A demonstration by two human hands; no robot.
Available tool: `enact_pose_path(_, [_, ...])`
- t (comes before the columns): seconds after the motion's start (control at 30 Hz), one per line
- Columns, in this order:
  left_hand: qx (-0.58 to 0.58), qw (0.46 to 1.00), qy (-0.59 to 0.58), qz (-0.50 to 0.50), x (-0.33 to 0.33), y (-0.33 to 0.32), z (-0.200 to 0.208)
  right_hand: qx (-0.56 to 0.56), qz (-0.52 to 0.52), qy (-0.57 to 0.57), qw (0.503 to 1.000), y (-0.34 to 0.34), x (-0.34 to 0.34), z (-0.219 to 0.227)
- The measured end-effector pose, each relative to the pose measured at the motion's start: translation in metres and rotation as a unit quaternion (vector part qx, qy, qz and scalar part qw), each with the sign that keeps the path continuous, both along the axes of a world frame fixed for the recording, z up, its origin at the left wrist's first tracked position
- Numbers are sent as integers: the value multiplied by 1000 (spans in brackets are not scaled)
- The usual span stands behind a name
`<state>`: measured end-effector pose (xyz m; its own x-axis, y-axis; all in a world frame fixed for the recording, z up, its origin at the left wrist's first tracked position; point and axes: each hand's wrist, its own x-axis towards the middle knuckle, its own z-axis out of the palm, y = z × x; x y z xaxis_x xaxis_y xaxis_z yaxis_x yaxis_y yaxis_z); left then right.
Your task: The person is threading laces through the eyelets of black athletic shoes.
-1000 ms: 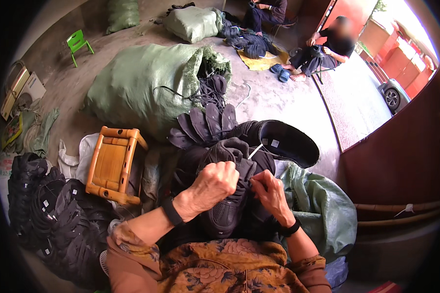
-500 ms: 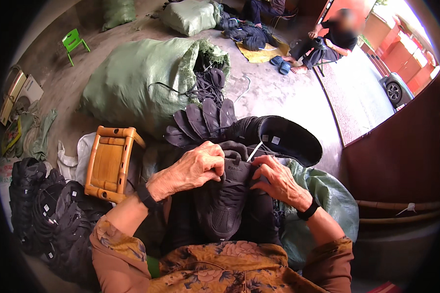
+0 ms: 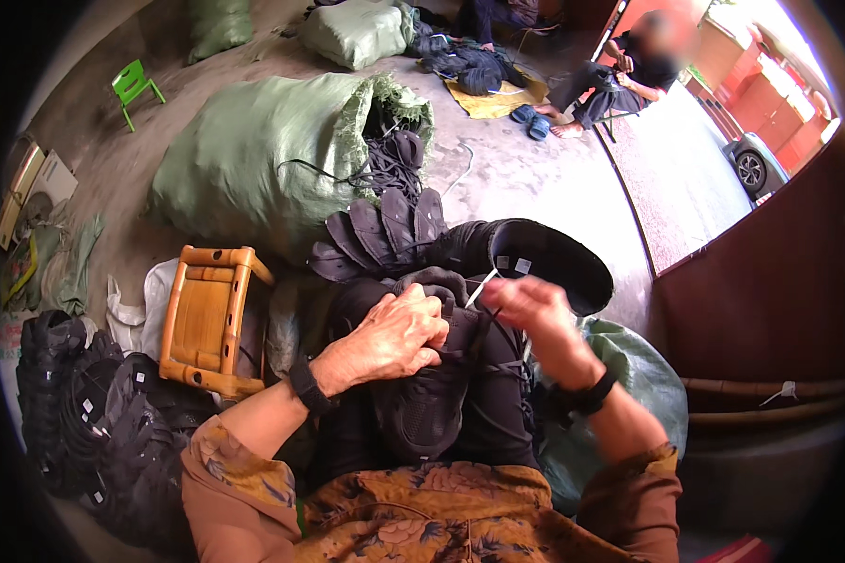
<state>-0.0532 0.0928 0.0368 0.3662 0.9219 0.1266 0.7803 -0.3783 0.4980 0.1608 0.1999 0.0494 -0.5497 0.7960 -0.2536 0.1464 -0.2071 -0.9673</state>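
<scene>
A black shoe [image 3: 418, 413] rests on my lap, toe toward me. My left hand [image 3: 399, 333] is closed on the shoe's upper near the laced opening, fingertips pressed together. My right hand [image 3: 535, 314] is raised just right of the shoe and blurred by motion. Its fingers appear pinched on a dark shoelace [image 3: 505, 330] that trails down beside the shoe. A thin white strip [image 3: 482, 288] stands out between the hands at the shoe's collar. Beyond them lies a black, wide-mouthed thing [image 3: 573, 272] with white labels inside, beside a fan of black shoe-shaped pieces [image 3: 380, 230].
A bamboo stool [image 3: 211, 319] stands to my left, with a pile of black shoes [image 3: 94, 403] beyond it. A big green sack [image 3: 253, 159] spilling dark laces lies ahead. Green sheeting [image 3: 629, 375] sits at my right. A seated person [image 3: 629, 70] works farther off near a doorway.
My right hand has lifted off the shoe's edge, up and to the right, with a dark lace now trailing from it. My left hand has shifted slightly right over the upper.
</scene>
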Motion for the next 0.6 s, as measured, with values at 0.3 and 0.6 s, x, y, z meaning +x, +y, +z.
enact_pose_path(0.3, [-32, 999, 32, 25, 14, -2, 1, 327, -215, 229, 891, 206, 237, 188])
enact_pose_path(0.6, [-85, 989, -124, 3, -2, -1, -1, 153, -268, 108, 945, 96, 198, 0])
